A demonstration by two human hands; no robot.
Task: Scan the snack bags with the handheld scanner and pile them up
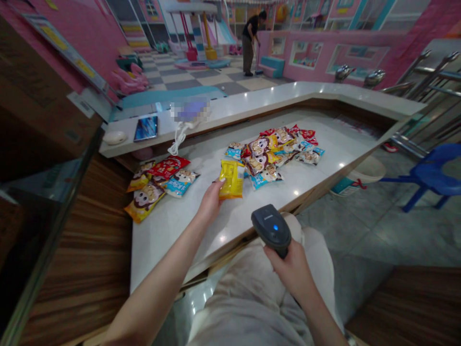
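My left hand (pixel 212 199) is closed on the edge of a yellow snack bag (pixel 231 179), whose back with a printed label faces up over the white counter (pixel 201 226). In my right hand (pixel 291 266) is a dark barcode scanner (pixel 270 223) with a blue light glowing on top; its head points toward the counter. Beyond the yellow bag lies a heap of snack bags (pixel 266 149) in brown-yellow, red and blue. A smaller group of similar bags, with a red bag (pixel 169 167) on top, sits at the left.
A raised ledge (pixel 252 103) runs behind the counter, bearing a phone (pixel 146 128), a white oval object (pixel 115 138) and a white cable (pixel 177 139). To the right stand a bucket (pixel 356 178) and a blue chair (pixel 432 170). A person (pixel 251 43) holds a long-handled tool farther off.
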